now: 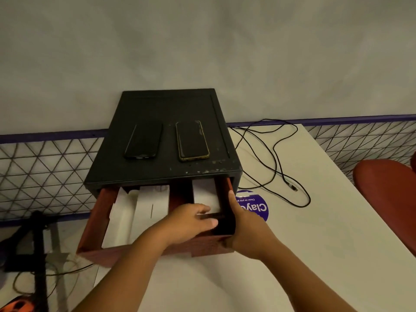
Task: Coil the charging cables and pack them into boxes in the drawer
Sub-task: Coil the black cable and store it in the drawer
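Observation:
A black cabinet (pixel 166 113) stands on the white table, its red-brown drawer (pixel 92 224) pulled out toward me. Inside lie an open white box (pixel 135 212) on the left and a white box (pixel 203 194) on the right. At the drawer's right front sits a black box (pixel 225 226). My left hand (pixel 191 219) reaches into the drawer and holds the black box's left edge. My right hand (pixel 238 221) grips the same box from the right, thumb up along its side. A black charging cable (pixel 275 158) sprawls uncoiled on the table to the right of the cabinet.
Two phones (pixel 144 140) (pixel 191 140) lie face up on the cabinet top. A purple round sticker (pixel 256 206) lies on the table beside the drawer. A red chair (pixel 387 194) stands at the right. A black stand and wires (pixel 38 255) are on the floor at left.

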`<state>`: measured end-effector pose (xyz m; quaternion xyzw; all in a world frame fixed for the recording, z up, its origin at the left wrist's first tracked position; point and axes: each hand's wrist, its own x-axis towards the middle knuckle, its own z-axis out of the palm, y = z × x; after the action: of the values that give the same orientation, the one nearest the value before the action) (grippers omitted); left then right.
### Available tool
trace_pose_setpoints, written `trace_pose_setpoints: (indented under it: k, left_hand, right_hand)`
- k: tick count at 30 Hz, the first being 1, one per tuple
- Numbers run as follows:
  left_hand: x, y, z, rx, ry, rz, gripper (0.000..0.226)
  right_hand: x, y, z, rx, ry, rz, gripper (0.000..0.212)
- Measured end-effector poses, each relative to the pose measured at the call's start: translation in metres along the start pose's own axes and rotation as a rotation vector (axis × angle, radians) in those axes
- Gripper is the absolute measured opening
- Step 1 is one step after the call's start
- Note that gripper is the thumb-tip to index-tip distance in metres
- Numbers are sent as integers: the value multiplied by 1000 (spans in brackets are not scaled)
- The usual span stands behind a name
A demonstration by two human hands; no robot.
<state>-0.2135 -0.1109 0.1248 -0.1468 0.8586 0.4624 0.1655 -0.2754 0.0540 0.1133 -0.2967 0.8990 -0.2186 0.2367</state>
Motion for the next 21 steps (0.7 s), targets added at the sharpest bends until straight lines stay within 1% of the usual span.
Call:
trace_pose_setpoints:
  k: [2,3,6,8,10,13,15,16,18,21]
  left_hand:
    - [-8,1,-2,67,21,6,40]
    - [-9,-1,-2,138,52,4,36]
    - [-2,-6,-2,399,223,25,17]
    - [5,-7,-3,495,304,34,15]
    - [13,-8,-4,533,341,50,17]
    - [18,-13,-6,555,376,83,17]
    - [21,-18,-6,541,398,113,18]
    - [22,-19,-5,531,410,129,18]
    - [21,-21,-2,527,435,141,19]
    - [19,-15,2,564,467,152,19]
  right_hand:
    - [15,1,-4,-7,15,7,119]
    - [21,2,-4,-5,24,18,119]
    - [36,2,-4,21,83,55,111]
    - [41,2,0,32,166,73,99]
    - [43,5,3,101,245,69,88]
    - [39,17,1,337,264,19,73]
    - [40,37,-1,425,245,-5,64]
    - [43,52,-3,426,245,12,63]
    - [53,86,-2,358,255,118,63]
    - [65,142,-3,101,229,332,70]
